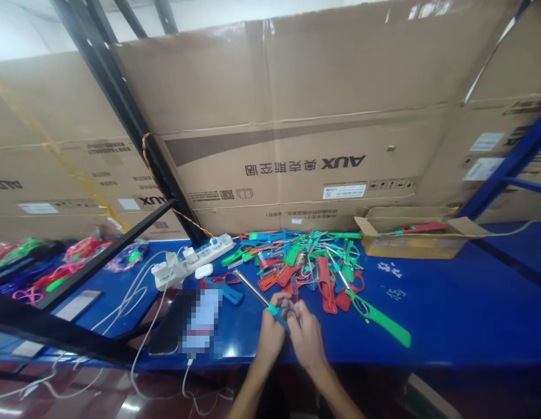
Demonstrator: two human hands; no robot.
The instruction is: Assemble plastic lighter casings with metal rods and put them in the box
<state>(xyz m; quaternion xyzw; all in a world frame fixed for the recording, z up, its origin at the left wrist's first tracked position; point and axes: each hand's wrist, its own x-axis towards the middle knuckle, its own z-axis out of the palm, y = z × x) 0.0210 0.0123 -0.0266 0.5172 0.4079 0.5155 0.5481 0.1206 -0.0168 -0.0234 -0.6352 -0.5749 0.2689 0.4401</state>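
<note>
Viewed from the left, bagged coloured tags (83, 250) lie at the far end of the blue desk (453, 305), behind a black steel rack brace (104, 256). A smartphone (75, 305) lies flat nearby. White charging cables (137, 297) run to a white power strip (191, 262), which sits beside a white earbud case (203, 271). A second smartphone (169, 323), its screen blurred, lies closer to the person.

The left hand (270, 331) is closed around a steel rod (253, 288), with the free end pointing away from the body and toward the pile. The right hand (307, 343) is narrowly closed at a teal plastic tag (279, 319), though its exact contact is partly hidden. Both hands are held together just above the desk's near edge, in front of a heap of red, green and blue plastic tags (296, 262).

To the right lie a long green tag (379, 317) and scattered white fragments (390, 269). An open cardboard box (410, 235) holds a red tag (423, 228). Large AUX cartons (270, 116) are stacked behind, and a blue rack upright (506, 163) stands at the far right.
</note>
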